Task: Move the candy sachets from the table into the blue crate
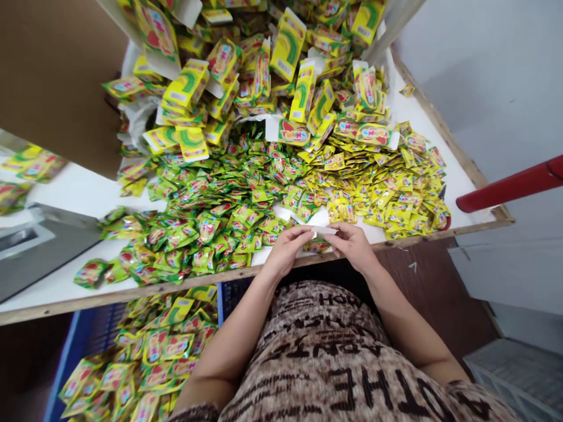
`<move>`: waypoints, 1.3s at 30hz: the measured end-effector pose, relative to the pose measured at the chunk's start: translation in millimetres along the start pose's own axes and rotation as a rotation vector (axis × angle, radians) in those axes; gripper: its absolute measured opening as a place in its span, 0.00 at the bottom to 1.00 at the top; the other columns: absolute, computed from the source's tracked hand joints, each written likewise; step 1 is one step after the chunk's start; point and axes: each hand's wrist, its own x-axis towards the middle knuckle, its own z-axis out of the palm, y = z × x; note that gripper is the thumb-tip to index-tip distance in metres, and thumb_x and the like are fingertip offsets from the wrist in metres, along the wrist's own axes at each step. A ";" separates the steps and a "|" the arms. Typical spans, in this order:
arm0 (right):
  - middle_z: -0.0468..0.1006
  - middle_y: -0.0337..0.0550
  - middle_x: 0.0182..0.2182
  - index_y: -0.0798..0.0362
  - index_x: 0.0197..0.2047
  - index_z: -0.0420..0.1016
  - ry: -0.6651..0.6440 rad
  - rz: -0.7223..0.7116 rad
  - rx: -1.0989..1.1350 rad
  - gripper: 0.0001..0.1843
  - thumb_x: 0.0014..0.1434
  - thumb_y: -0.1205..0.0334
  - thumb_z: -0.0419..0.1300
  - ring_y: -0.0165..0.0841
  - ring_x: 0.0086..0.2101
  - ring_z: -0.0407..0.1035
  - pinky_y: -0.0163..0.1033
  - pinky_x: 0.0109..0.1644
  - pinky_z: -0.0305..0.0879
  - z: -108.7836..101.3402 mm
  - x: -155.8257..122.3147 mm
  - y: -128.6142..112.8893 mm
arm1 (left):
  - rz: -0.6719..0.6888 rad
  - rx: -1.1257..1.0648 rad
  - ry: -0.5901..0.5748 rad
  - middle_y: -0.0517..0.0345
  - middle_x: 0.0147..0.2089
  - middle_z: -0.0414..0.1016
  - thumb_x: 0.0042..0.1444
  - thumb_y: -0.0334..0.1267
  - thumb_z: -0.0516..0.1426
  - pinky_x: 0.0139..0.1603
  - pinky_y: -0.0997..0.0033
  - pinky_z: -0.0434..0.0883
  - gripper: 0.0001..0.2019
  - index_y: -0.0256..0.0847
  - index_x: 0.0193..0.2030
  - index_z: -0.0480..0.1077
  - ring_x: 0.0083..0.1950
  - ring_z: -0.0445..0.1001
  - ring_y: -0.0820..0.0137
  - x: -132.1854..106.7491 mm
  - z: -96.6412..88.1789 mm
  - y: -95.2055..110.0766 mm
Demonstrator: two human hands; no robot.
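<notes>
Just above the table's front edge, my two hands pinch a small carton (324, 231) from either side. Its white inner flap faces up, and the rest is mostly hidden by my fingers. My left hand (285, 251) is closed on its left end, my right hand (352, 245) on its right end. A heap of green candy sachets (215, 205) spreads ahead and to the left of my hands. Yellow candy sachets (382, 190) lie ahead and to the right. Behind both heaps are piled flat yellow-green cartons (288, 47), some with white flaps open.
A blue crate (79, 346) of filled packs stands below the table at left. On the tabletop's left side is a grey metal device (53, 252), with a brown cardboard sheet (61, 76) behind. A red pole (510, 184) juts in from the right, over the wooden table edge.
</notes>
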 end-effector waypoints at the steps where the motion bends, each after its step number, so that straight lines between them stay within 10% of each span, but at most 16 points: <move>1: 0.69 0.32 0.18 0.53 0.39 0.78 0.004 -0.036 -0.033 0.14 0.54 0.52 0.65 0.25 0.16 0.59 0.32 0.18 0.56 3.1 0.9 -0.3 | 0.029 0.047 0.008 0.58 0.35 0.77 0.48 0.40 0.66 0.42 0.74 0.68 0.11 0.38 0.37 0.78 0.36 0.72 0.72 -0.6 -1.6 3.3; 5: 0.77 0.41 0.33 0.51 0.42 0.82 0.047 -0.201 -0.102 0.14 0.55 0.53 0.64 0.24 0.21 0.65 0.33 0.24 0.64 9.3 11.4 -6.8 | 0.165 0.158 0.141 0.59 0.31 0.77 0.47 0.38 0.67 0.37 0.76 0.68 0.09 0.37 0.35 0.78 0.32 0.72 0.74 0.3 -5.1 9.9; 11: 0.79 0.41 0.30 0.52 0.36 0.83 -0.025 -0.061 0.062 0.14 0.49 0.52 0.70 0.29 0.25 0.70 0.33 0.27 0.70 4.6 23.8 -7.7 | 0.273 0.205 0.232 0.52 0.40 0.81 0.49 0.41 0.67 0.47 0.68 0.74 0.12 0.39 0.39 0.80 0.41 0.77 0.67 0.9 -4.3 -2.2; 22: 0.78 0.45 0.34 0.49 0.36 0.83 0.082 -0.381 -0.222 0.08 0.55 0.56 0.67 0.34 0.35 0.72 0.37 0.34 0.73 3.9 8.8 -5.5 | 0.724 0.539 0.078 0.51 0.39 0.80 0.54 0.34 0.64 0.47 0.67 0.73 0.07 0.40 0.40 0.79 0.42 0.77 0.68 4.4 -7.8 0.4; 33: 0.76 0.41 0.29 0.53 0.31 0.81 -0.049 -0.280 -0.228 0.09 0.52 0.56 0.69 0.30 0.28 0.70 0.36 0.31 0.69 -8.4 34.6 -7.0 | 0.280 0.166 0.114 0.51 0.41 0.80 0.50 0.41 0.67 0.43 0.68 0.74 0.16 0.39 0.45 0.79 0.40 0.76 0.68 9.2 -5.3 -7.9; 39: 0.77 0.43 0.32 0.52 0.34 0.80 -0.076 -0.388 -0.310 0.07 0.56 0.57 0.66 0.31 0.31 0.71 0.37 0.33 0.70 -9.3 30.3 -11.6 | 0.474 0.386 0.111 0.51 0.41 0.81 0.56 0.38 0.62 0.44 0.69 0.73 0.09 0.42 0.43 0.80 0.41 0.77 0.68 6.1 -5.9 -3.6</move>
